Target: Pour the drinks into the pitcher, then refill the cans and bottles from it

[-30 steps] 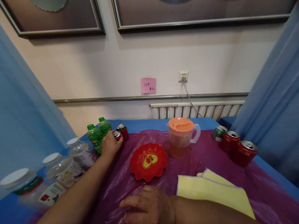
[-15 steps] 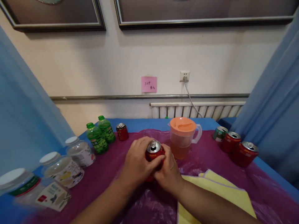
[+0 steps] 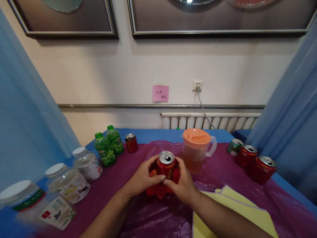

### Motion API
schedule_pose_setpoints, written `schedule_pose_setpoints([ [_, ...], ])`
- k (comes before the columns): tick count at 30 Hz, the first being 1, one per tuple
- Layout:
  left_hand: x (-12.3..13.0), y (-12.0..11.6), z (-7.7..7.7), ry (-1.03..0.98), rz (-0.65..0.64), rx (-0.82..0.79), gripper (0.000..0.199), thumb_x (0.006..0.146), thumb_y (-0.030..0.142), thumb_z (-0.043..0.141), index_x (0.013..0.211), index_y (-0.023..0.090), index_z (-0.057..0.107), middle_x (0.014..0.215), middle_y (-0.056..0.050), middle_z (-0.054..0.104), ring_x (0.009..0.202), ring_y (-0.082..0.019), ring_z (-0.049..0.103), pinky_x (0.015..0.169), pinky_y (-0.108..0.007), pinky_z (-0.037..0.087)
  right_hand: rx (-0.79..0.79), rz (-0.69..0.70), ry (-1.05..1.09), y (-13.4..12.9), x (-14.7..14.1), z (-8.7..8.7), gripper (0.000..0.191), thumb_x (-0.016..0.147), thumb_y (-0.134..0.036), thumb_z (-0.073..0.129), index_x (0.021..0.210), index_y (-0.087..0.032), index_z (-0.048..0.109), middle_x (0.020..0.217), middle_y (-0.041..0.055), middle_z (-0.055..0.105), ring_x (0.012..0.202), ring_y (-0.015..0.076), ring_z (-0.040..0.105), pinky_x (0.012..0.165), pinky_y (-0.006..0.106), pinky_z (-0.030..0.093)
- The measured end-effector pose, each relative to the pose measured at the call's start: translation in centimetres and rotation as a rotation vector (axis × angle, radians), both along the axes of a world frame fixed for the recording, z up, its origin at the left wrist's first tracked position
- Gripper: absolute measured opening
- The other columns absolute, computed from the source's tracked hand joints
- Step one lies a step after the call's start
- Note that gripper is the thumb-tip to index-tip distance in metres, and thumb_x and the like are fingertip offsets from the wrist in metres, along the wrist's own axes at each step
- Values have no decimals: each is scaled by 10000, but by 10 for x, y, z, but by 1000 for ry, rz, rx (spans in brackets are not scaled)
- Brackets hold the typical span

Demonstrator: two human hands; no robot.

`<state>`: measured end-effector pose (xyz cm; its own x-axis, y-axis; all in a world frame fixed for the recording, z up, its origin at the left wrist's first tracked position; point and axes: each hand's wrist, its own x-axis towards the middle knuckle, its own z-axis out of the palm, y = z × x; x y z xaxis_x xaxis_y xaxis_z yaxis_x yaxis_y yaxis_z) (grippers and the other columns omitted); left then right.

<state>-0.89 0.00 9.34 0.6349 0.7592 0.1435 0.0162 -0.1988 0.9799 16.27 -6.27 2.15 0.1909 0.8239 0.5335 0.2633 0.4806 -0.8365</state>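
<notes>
An opened red drink can (image 3: 165,170) stands upright in the middle, its silver top facing up. My left hand (image 3: 143,177) is wrapped round its left side, and my right hand (image 3: 184,183) grips the right side. My thumbs nearly meet across the front of it. Below the can shows a red piece with a scalloped edge (image 3: 159,191); my hands hide part of it, and I cannot tell its kind. Just behind my right hand is a clear pitcher (image 3: 194,155) with an orange lid and amber liquid inside. A folded yellow cloth (image 3: 232,211) lies beside my right forearm.
Plastic jars with white lids (image 3: 68,183) line the left side. Behind them stand two green bottles (image 3: 105,150) and a small red can (image 3: 131,143). More cans (image 3: 262,170) stand at the right edge. Purple plastic sheeting (image 3: 138,218) covers the blue table.
My hands have shifted lower around the can, and their fingers have spread apart, showing more of its front. The red scalloped piece has come into sight. The view has tilted slightly upward.
</notes>
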Motion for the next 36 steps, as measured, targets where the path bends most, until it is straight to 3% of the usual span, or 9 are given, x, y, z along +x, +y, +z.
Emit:
schedule_pose_setpoints([
  [4,1,3,-12,-33,158,41,655,591,291,920,1195,191,686,1226,-107,738,1153,-321,682,1031,-396,528,78,-29,-118,-4,-3,1,682,822,-294,724,1436,-203,442,1404,155,582,1304,291,577,1111,493,472],
  [7,-1,10,-23,-44,367,84,633,560,301,920,1140,194,691,1179,-108,752,1127,-322,690,1027,-402,526,164,-163,-171,-8,1,19,563,889,-272,648,1420,-229,468,1479,154,501,1394,286,486,1145,520,428],
  [9,-5,16,-32,-22,483,145,644,562,322,917,1150,201,687,1179,-105,752,1126,-323,687,1028,-409,520,225,-223,-156,-7,10,46,470,921,-258,612,1378,-243,505,1465,144,507,1391,271,485,1129,512,439],
  [13,-12,24,-44,75,601,276,662,559,354,920,1167,222,694,1210,-102,744,1149,-340,674,1063,-439,488,463,-345,-19,6,48,120,383,907,-285,626,1282,-241,564,1406,123,556,1340,270,532,1075,502,470],
  [16,-14,24,-48,121,634,303,649,559,367,921,1156,235,701,1238,-110,734,1180,-357,658,1095,-470,461,665,-542,209,23,84,147,370,883,-295,608,1246,-237,563,1359,90,572,1237,241,600,1058,494,476],
  [19,-14,23,-51,151,640,320,653,564,376,915,1162,232,698,1253,-123,727,1199,-369,646,1109,-494,444,704,-727,399,38,117,125,368,845,-319,612,1196,-216,571,1288,86,588,1179,227,619,1065,485,464],
  [25,-11,22,-57,180,658,337,669,551,386,916,1166,232,700,1239,-123,731,1176,-365,655,1088,-489,459,318,-915,351,64,160,46,394,778,-439,656,1068,-182,583,1056,73,641,973,210,632,890,390,510],
  [33,-15,25,-66,265,632,416,704,652,432,861,1278,201,637,1317,-157,696,1226,-368,640,1093,-528,460,117,-777,307,76,172,5,596,768,-771,612,628,-194,562,561,-49,472,582,127,418,592,293,350],
  [36,-16,26,-70,285,616,442,710,679,446,832,1305,193,612,1326,-153,689,1230,-363,642,1076,-536,481,69,-692,358,76,177,-8,684,715,-873,579,587,-203,524,497,-64,430,519,110,378,522,276,298],
])
